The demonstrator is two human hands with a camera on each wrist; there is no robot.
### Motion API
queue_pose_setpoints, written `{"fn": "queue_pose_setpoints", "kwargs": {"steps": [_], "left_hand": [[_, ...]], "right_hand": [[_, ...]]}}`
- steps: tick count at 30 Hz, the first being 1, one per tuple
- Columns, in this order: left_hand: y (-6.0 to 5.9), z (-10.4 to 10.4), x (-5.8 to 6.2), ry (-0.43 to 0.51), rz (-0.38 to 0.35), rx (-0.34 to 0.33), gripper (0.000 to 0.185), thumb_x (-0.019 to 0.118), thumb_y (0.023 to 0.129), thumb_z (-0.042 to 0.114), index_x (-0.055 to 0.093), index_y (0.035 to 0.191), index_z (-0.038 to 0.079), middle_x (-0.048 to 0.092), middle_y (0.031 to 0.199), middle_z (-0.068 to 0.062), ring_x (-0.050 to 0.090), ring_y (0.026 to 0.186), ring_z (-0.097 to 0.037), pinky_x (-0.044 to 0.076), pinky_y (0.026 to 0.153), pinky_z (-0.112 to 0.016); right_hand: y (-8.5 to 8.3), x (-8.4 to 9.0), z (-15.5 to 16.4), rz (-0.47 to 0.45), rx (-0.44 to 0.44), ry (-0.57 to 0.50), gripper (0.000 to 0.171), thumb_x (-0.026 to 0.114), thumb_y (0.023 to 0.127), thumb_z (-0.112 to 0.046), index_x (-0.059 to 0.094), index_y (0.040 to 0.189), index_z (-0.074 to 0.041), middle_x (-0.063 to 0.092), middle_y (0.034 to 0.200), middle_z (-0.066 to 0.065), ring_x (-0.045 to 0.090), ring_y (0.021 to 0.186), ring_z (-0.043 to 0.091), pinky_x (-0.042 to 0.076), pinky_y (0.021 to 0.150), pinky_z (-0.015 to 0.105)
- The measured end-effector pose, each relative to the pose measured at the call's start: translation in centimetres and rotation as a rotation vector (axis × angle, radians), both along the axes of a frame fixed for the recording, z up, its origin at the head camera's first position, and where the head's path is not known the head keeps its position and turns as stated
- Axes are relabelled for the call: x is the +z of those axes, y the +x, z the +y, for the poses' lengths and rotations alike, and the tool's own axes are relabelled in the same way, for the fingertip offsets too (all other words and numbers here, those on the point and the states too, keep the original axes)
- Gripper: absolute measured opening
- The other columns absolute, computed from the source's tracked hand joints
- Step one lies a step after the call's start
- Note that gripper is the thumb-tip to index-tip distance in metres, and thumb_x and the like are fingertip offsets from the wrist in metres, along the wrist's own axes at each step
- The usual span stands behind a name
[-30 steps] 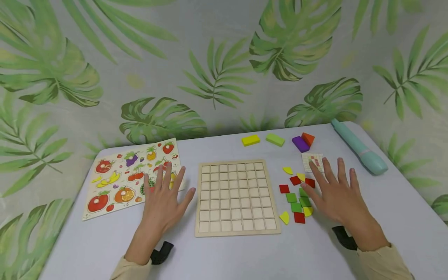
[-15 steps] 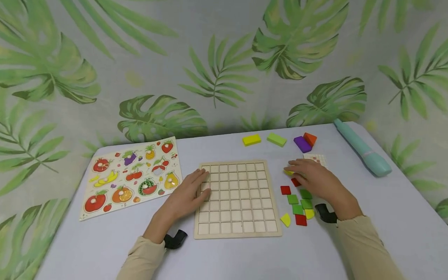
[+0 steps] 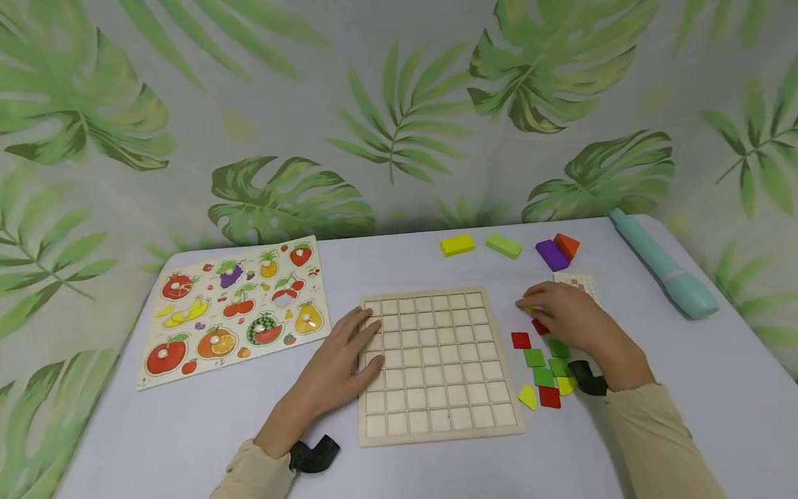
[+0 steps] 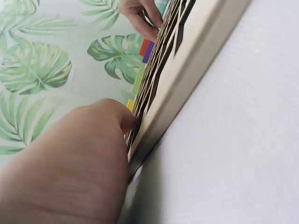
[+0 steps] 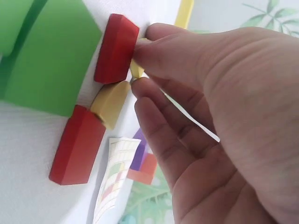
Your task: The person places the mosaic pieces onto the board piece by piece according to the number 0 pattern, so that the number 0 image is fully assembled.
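From the head camera we see our left hand [image 3: 339, 367] lying flat, fingers straight, on the grid board's [image 3: 439, 364] left edge, mid-table. Our right hand [image 3: 570, 315] curls over a yellow tile [image 3: 526, 305]. The right wrist camera shows fingertips [image 5: 142, 46] pinching that yellow tile [image 5: 136, 70]. No readable writing.

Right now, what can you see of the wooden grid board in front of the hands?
The wooden grid board is a pale, unpainted square frame with a plain raised border, divided into small square cells, eight to a side as far as the head view shows, all empty. It lies flat on the white table, between the fruit puzzle and the loose coloured tiles. The left hand rests on its left edge, fingers reaching over the first cells. The right hand does not touch it.
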State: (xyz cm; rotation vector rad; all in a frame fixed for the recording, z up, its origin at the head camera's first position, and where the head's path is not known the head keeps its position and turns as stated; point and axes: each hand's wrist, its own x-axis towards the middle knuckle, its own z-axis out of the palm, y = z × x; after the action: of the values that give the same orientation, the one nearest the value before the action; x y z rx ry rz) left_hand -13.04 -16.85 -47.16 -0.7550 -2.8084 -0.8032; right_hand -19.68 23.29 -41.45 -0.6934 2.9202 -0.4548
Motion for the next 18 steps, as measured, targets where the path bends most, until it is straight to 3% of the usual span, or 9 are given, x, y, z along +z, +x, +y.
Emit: {"fn": "queue_pose_setpoints", "kwargs": {"steps": [7,18], "left_hand": [[-0.24,0.17,0.19,-0.01,-0.02,0.008,0.065,0.066,0.098,0.041,0.052,0.151,0.007,0.036,0.165,-0.013,0.026,0.157,-0.03,0.036,0.119,-0.056],[0.03,-0.01,-0.07,-0.012,-0.022,0.022,0.065,0.066,0.098,0.041,0.052,0.152,0.009,0.037,0.164,-0.015,0.034,0.153,-0.034,0.037,0.118,-0.056]], "right_hand": [[0.04,-0.05,0.45,-0.022,-0.094,-0.025,0.036,0.074,0.094,-0.009,0.07,0.129,-0.001,0.069,0.127,0.022,0.062,0.119,0.042,0.05,0.102,0.059],[0.09,-0.48,-0.1,-0.012,-0.138,-0.082,0.034,0.077,0.091,-0.014,0.073,0.122,0.0,0.073,0.116,0.017,0.067,0.102,0.032,0.056,0.092,0.053]]}}
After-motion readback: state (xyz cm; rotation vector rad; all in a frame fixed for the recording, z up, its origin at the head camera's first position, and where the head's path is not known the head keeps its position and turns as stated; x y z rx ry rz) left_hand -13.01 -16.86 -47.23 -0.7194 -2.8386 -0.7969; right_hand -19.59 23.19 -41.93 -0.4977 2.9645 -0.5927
